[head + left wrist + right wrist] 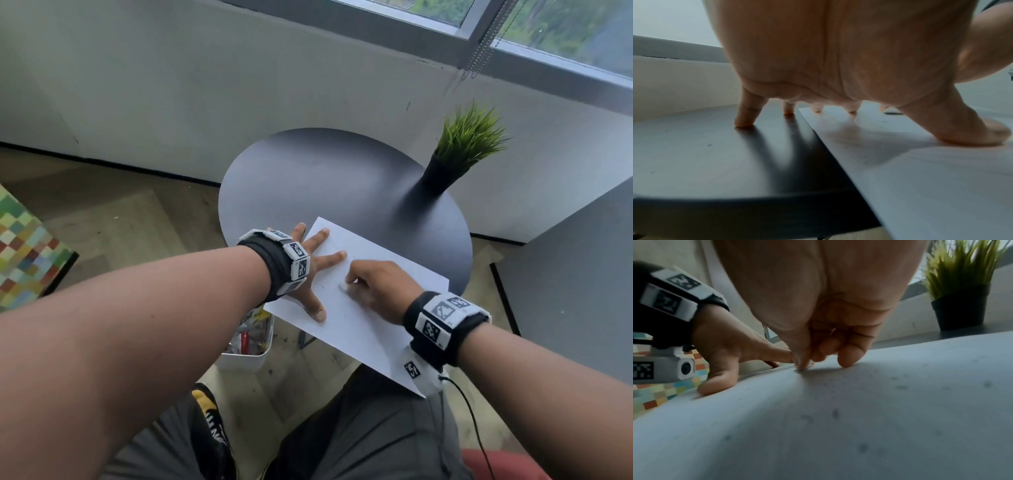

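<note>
a thin, white rectangular sheet of paper [342, 329] is laid flat on a round, matt dark grey bench [308, 178], on the part of the bench away from a tuft of stiff green grass blades in a black tapered pot [442, 171]. one long edge of the sheet is turned toward the pot, so the long axis is set roughly crosswise to the line running to the pot. the long edge away from the pot is carried past the bench rim, over the person's lap. the paper surface is smooth, and faint grey specks are seen scattered over it in the right wrist view.

the sheet is pinned by the left hand [308, 270], which is spread wide with straight fingers. the thumb and two fingers are pressed on the paper, while the other two fingers [745, 113] are planted on the bare bench just beside the sheet's short edge. the right hand [380, 291] is rested on the sheet, nearer the pot than the left thumb, with its fingers curled in. a small pale object [343, 287] is pinched between thumb and fingertips and held against the paper. its material cannot be told, as it is blurred.
</note>
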A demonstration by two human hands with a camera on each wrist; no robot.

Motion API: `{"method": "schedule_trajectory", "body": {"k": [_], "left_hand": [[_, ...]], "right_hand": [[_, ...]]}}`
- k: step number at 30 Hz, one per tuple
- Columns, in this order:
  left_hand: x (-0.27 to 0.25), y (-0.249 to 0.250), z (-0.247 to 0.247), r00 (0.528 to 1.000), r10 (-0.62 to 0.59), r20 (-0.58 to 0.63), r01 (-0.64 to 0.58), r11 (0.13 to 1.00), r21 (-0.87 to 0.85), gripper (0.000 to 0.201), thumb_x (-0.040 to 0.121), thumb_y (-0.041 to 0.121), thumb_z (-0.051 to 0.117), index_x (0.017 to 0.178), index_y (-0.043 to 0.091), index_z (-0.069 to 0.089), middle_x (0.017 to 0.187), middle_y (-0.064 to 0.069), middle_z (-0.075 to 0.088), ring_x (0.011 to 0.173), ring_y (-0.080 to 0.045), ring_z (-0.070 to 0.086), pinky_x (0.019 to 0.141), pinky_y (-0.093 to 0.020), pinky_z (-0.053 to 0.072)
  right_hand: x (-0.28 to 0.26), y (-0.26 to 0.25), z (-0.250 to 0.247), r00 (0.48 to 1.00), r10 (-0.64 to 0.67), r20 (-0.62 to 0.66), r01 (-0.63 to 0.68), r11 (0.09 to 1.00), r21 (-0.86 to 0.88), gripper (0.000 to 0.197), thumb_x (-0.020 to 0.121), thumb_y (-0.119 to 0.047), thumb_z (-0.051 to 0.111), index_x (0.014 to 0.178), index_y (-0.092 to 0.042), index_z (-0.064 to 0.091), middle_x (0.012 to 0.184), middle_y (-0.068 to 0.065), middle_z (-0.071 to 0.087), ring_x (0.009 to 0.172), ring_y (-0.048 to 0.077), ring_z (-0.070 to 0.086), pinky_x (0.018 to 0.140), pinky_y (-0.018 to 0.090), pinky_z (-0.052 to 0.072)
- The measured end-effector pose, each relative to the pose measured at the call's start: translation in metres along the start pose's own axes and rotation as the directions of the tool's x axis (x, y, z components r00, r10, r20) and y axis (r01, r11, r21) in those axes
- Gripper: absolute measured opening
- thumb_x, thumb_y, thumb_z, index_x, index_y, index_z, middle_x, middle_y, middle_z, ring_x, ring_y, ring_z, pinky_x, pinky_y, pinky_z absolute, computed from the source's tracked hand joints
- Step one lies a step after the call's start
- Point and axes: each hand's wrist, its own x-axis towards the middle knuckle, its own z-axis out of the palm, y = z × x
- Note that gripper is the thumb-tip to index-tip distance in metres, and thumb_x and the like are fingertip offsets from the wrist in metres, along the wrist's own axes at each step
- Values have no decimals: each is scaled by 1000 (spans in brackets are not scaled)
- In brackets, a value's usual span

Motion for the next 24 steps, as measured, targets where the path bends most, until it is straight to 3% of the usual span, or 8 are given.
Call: {"method": "schedule_trajectory", "body": {"k": [2, 5, 8, 11, 16, 18, 21, 24], "left_hand": [[-1, 0, 0, 1000, 1, 1, -1, 1000, 1, 130, 55, 91, 67, 149, 59, -18, 163, 8, -32, 150, -40, -23, 111, -75, 13], [-2, -1, 0, 1000, 9, 0, -9, 1000, -7, 131, 54, 91, 67, 148, 60, -18, 163, 9, -33, 150, -39, -24, 110, -77, 10], [-4, -2, 4, 1000, 5, -28, -6, 999, -31, 130, 54, 91, 67, 149, 60, -16, 163, 10, -31, 151, -35, -23, 112, -77, 7], [-7, -4, 10, 996, 14, -89, -20, 998, -67, 128, 55, 91, 67, 152, 57, -8, 163, 10, -31, 153, -32, -19, 113, -76, 6], [-9, -6, 14, 989, 18, -146, -30, 997, -76, 121, 55, 92, 64, 154, 55, 5, 166, 8, -26, 154, -30, -16, 114, -74, 10], [-9, -6, 13, 991, 27, -133, -37, 997, -69, 120, 58, 92, 63, 154, 55, 3, 166, 7, -25, 154, -29, -17, 114, -74, 9], [-10, -7, 12, 992, 52, -114, -58, 997, -54, 118, 62, 91, 62, 155, 52, 1, 167, 9, -23, 154, -27, -17, 114, -74, 9], [-11, -6, 12, 991, 76, -109, -83, 995, -54, 116, 63, 89, 63, 155, 50, 6, 168, 11, -16, 154, -26, -15, 113, -75, 8]], "right_hand": [[0, -7, 4, 1000, 16, -23, -17, 1000, -19, 17, 94, -34, 52, 92, -18, 57, 93, 1, 63, 88, 24, 54, 75, 32, 43], [-12, -33, 22, 984, -132, 121, 141, 988, -67, 9, 94, -27, 48, 89, -19, 49, 90, 1, 57, 84, 24, 50, 72, 35, 42], [-6, -13, 11, 991, 79, 109, -73, 996, -58, 11, 93, -31, 45, 92, -20, 49, 101, 2, 60, 95, 25, 54, 77, 34, 42], [-6, 8, 1, 971, 224, 85, -225, 974, 0, 10, 93, -31, 48, 91, -21, 50, 96, -1, 60, 95, 25, 55, 76, 33, 40], [-8, -20, 7, 989, 5, 147, -24, 992, 126, 37, 88, -51, 60, 119, -32, 53, 89, -10, 57, 82, 11, 51, 76, 29, 42], [-3, -25, 13, 988, -43, 147, 37, 998, 42, 24, 89, -46, 60, 107, -30, 58, 88, -10, 51, 84, 13, 48, 76, 31, 42], [-1, -20, 12, 992, 1, 123, -4, 1000, 28, 9, 89, -34, 58, 94, -28, 54, 89, -8, 50, 87, 16, 48, 76, 31, 40], [-1, -15, 10, 991, 62, 121, -69, 996, 52, 20, 87, -31, 59, 104, -26, 51, 93, -6, 53, 87, 17, 48, 76, 31, 40]]}}
